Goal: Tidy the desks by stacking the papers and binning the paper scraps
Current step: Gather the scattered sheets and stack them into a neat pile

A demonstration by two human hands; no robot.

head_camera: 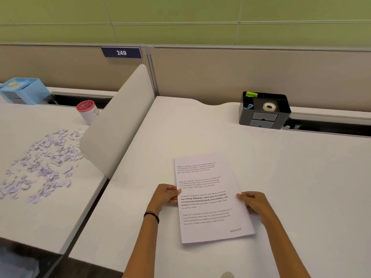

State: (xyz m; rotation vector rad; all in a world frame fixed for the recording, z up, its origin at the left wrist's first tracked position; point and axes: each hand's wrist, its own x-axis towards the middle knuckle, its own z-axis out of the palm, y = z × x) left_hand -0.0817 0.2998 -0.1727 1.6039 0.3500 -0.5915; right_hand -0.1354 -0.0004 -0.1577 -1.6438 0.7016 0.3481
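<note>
A stack of printed papers [208,197] lies on the white right-hand desk [301,177], its top sheet marked "DUPLICATE". My left hand [165,195] grips the stack's left edge and my right hand [254,202] grips its right edge, thumbs on top. On the left-hand desk [40,217], beyond the divider, a wide scatter of small pale-purple paper scraps [44,165] lies spread out. A small white bin with a red rim [87,111], holding some scraps, stands behind them.
A curved grey divider panel [118,125] separates the two desks. A black desk organiser [264,110] with a tape roll stands at the back of the right desk. A light-blue organiser [24,90] sits at the far left. Partition walls run along the back.
</note>
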